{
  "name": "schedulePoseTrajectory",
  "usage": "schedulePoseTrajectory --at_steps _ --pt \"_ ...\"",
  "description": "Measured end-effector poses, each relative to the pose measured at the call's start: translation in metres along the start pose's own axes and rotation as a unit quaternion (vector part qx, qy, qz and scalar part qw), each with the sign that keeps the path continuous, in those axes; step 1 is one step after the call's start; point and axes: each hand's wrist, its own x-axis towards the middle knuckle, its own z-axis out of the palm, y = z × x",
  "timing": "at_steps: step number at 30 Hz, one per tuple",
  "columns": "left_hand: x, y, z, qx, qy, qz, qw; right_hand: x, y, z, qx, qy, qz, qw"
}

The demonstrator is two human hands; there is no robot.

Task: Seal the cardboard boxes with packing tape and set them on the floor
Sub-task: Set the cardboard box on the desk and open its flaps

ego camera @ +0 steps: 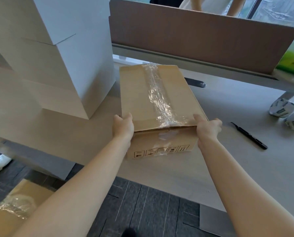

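A brown cardboard box [142,100] stands on the light desk [228,103], its top seam covered by a wrinkled strip of clear packing tape [157,94]. My left hand [123,127] grips the box's near left corner, thumb on top. My right hand [208,126] grips the near right corner the same way. A second taped cardboard box [18,206] lies on the dark floor at the lower left, partly hidden by my left arm.
Tall white boxes [57,48] are stacked on the desk left of the cardboard box. A black box cutter [248,135] lies to the right, with two wrapped rolls [282,106] beyond it. A brown desk divider [194,38] runs along the back.
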Motion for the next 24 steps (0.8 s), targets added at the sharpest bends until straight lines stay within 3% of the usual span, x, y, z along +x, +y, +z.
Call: schedulePoseTrajectory --at_steps 5,9,14,16,19,24 --pt "-0.028 -0.004 0.026 0.005 -0.052 0.026 0.998 0.0 0.009 -0.004 0.034 -0.051 0.058 0.996" --pt "-0.048 -0.01 0.045 0.02 -0.101 0.015 0.995 -0.005 0.01 -0.011 0.128 -0.109 0.113 0.979" --pt "-0.07 -0.012 0.063 0.048 -0.176 0.005 0.983 -0.01 0.006 -0.024 0.098 -0.157 0.019 0.982" --pt "-0.073 -0.01 0.063 0.074 -0.195 0.009 0.978 0.005 0.006 -0.032 0.057 -0.139 -0.013 0.989" --pt "-0.058 -0.003 0.054 0.129 -0.142 0.058 0.98 0.029 -0.002 -0.045 0.01 -0.112 -0.043 0.993" --pt "-0.001 0.019 0.038 0.203 0.052 0.118 0.971 0.071 -0.015 -0.053 -0.071 -0.108 -0.072 0.989"
